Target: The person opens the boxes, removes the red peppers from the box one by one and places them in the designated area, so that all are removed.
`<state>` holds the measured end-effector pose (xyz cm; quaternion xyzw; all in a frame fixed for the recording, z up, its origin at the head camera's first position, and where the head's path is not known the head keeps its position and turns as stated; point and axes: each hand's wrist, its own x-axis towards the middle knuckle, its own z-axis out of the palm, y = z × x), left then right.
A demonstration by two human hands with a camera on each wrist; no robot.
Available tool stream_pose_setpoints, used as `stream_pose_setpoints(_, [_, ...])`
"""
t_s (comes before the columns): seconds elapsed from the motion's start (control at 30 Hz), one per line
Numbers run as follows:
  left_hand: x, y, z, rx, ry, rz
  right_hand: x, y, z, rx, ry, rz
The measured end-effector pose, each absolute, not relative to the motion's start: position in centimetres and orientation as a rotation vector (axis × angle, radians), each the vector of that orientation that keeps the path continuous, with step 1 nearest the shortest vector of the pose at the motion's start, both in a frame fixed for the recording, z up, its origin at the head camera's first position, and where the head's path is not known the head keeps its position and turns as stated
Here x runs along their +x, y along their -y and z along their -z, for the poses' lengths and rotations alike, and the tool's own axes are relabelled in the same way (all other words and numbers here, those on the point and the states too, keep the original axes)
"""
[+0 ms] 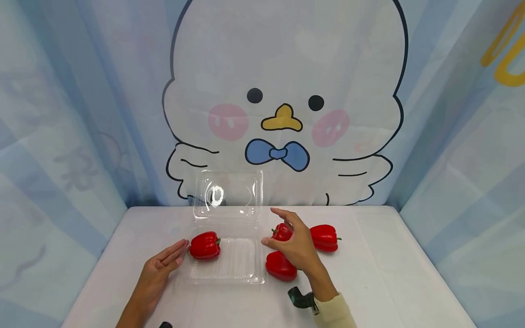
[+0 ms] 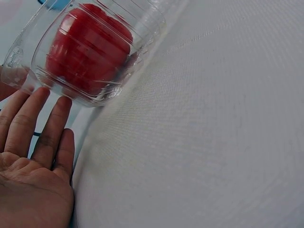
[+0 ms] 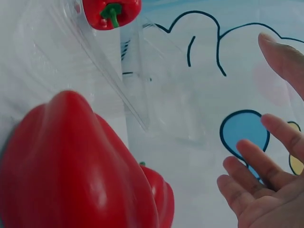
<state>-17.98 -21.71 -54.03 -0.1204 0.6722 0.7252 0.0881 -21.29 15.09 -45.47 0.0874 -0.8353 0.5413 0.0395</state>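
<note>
A clear plastic clamshell box [image 1: 239, 259] lies on the table with its lid raised at the back. One red bell pepper [image 1: 203, 246] sits inside at the left, its green stem facing right. My left hand [image 1: 157, 269] touches the box's left wall with straight fingers; the left wrist view shows the fingertips [image 2: 61, 104] at the clear wall. To the right of the box, my right hand [image 1: 297, 243] hovers with thumb and fingers spread, holding nothing. Around and below it are three red bell peppers: a near one [image 1: 280, 267], a partly hidden one [image 1: 281, 232] and one at the right [image 1: 325, 238].
A white cloth covers the table [image 1: 381, 273]. Behind it hangs a blue curtain [image 1: 287, 59] printed with a cartoon bird, and the raised lid [image 1: 228, 193] stands in front of it. A black wrist camera mount [image 1: 301, 298] is on the right wrist.
</note>
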Motion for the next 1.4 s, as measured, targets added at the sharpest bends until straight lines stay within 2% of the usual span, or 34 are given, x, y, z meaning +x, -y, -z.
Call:
stream_pose_setpoints(0.6, [-17.9,21.8,54.0,-0.35,-2.001,-2.166,-21.5,-11.6,46.7,0.45,2.528,-1.737])
stream_pose_setpoints(1.4, [-18.0,21.8,54.2,-0.334,-1.997,-2.174,-21.9,-6.5,48.4,0.562,2.559,-1.821])
